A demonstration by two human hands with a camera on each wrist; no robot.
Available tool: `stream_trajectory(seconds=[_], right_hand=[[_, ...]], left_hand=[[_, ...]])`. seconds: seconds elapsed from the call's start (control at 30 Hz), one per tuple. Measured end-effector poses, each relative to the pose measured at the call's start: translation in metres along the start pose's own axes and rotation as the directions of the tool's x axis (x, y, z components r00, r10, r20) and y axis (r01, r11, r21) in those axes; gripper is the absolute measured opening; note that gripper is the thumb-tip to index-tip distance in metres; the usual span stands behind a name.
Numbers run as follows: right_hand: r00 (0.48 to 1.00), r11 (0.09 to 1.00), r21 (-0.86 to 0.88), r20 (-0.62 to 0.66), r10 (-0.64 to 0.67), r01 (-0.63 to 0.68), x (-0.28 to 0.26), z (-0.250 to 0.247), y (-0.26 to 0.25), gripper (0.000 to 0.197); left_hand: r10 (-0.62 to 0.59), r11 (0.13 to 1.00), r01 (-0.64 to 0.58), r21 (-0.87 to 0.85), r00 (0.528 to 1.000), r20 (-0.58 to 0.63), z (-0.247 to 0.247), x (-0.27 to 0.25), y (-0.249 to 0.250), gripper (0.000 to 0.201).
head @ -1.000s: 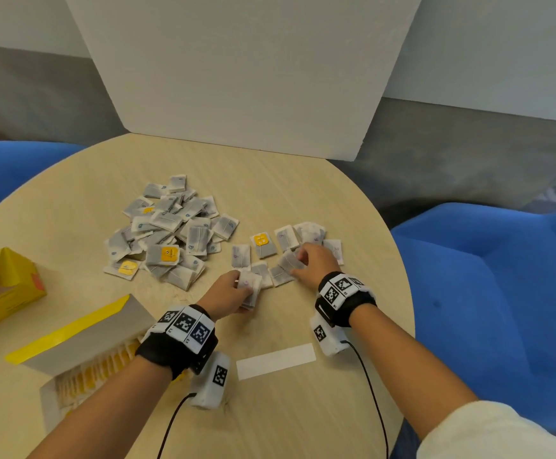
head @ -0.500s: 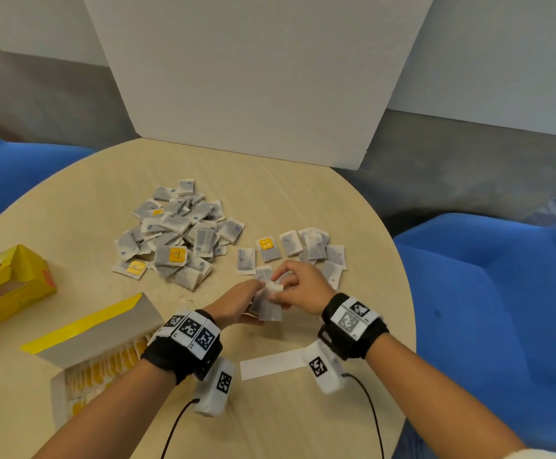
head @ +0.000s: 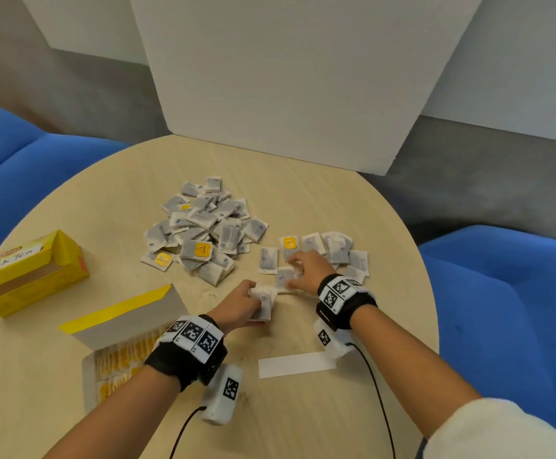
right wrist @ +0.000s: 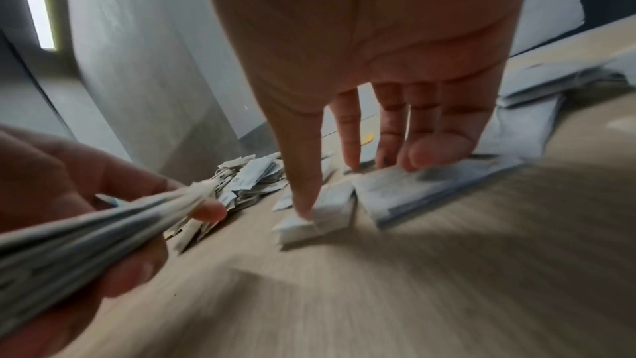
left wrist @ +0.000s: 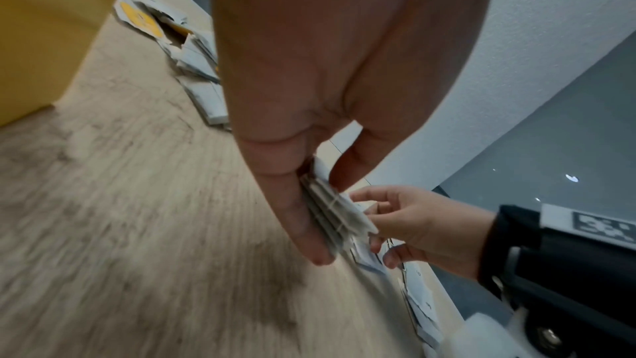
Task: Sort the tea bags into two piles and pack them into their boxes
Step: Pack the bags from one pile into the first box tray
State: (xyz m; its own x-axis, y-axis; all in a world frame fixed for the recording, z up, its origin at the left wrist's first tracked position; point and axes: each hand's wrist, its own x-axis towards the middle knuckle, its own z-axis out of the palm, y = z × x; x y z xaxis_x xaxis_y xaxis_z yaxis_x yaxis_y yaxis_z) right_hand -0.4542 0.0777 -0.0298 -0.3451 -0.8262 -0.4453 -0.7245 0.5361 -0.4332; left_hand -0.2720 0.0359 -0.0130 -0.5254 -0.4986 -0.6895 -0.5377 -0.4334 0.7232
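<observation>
My left hand (head: 242, 301) pinches a small stack of grey tea bags (head: 265, 303) between thumb and fingers, just above the table; the left wrist view shows the stack (left wrist: 339, 218) edge-on. My right hand (head: 306, 268) lies just right of it, with straight fingers on loose grey tea bags (head: 283, 276) that lie flat. In the right wrist view its thumb presses one bag (right wrist: 320, 214) and its fingertips (right wrist: 426, 154) touch others. A big mixed pile (head: 203, 230) of grey and yellow-tagged bags lies to the left. A smaller spread (head: 339, 250) lies beyond the right hand.
A yellow Black Tea box (head: 28, 273) lies at the table's left edge. An open box (head: 117, 359) with yellow-tagged bags sits by my left forearm. A white paper strip (head: 295, 365) lies near me. A white board (head: 286, 77) stands behind; blue chairs (head: 502, 309) flank the round table.
My right hand left the stack held in my left hand and went forward onto the loose bags on the table. The left hand kept hold of its stack.
</observation>
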Motion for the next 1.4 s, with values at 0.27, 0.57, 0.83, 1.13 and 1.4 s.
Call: stream_trajectory(seconds=[0.27, 0.57, 0.83, 1.13, 1.4], right_hand=[[0.999, 0.998, -0.061, 0.036, 0.003, -0.001, -0.002, 0.01, -0.008, 0.045], [0.999, 0.819, 0.572, -0.025, -0.044, 0.05, -0.042, -0.011, -0.01, 0.028], [0.998, 0.884, 0.463, -0.03, -0.052, 0.06, -0.056, 0.016, -0.022, 0.041], [0.986, 0.955, 0.247, -0.025, -0.162, 0.164, -0.018, -0.003, -0.028, 0.042], [0.992, 0.97, -0.208, 0.043, -0.121, 0.127, 0.044, -0.006, -0.037, 0.055]], left_hand=[[0.038, 0.986, -0.03, 0.165, 0.998, -0.049, -0.002, -0.003, 0.002, 0.053], [0.054, 0.996, -0.059, -0.059, 0.995, -0.087, 0.005, -0.004, 0.005, 0.041], [-0.025, 0.981, 0.024, -0.193, 1.0, -0.003, 0.02, -0.009, 0.009, 0.024], [-0.02, 0.977, 0.0, -0.213, 0.995, -0.093, 0.005, -0.007, 0.001, 0.03], [-0.024, 0.978, -0.002, -0.21, 0.992, -0.12, -0.009, -0.004, -0.004, 0.03]])
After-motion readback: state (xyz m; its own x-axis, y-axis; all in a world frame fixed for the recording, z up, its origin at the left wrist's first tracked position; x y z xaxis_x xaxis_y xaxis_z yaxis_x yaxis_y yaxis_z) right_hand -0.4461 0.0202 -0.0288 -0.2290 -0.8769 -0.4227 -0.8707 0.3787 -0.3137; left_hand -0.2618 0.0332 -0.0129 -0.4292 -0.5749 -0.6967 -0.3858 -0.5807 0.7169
